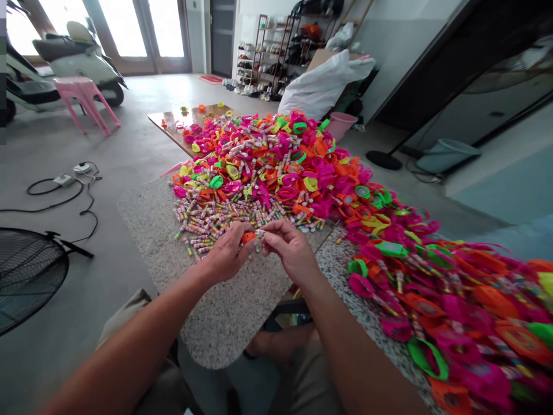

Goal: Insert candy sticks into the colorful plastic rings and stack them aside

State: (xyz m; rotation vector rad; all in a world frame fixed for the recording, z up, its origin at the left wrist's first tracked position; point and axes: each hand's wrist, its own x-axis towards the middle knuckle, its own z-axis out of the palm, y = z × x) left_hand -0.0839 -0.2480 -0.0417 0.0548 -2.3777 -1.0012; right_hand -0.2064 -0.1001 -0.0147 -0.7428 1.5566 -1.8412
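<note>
Presently | left hand (230, 249): grip on orange piece (248, 237) | right hand (294, 249): grip on tube (260, 233) | above bench (235, 314) | risk: loose pinch could drop tube

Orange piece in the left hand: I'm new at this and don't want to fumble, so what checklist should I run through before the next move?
1. Orange piece gripped by the left hand: ok.
2. Printed stick at the right hand, close to the orange piece: ok.
3. Stick and piece joined: cannot tell, too small to see.
4. More sticks nearby: ok, a loose spread lies just beyond the hands.
5. Plastic pieces sorted by colour: not ok, the heap mixes pink, orange, green and yellow.
</note>
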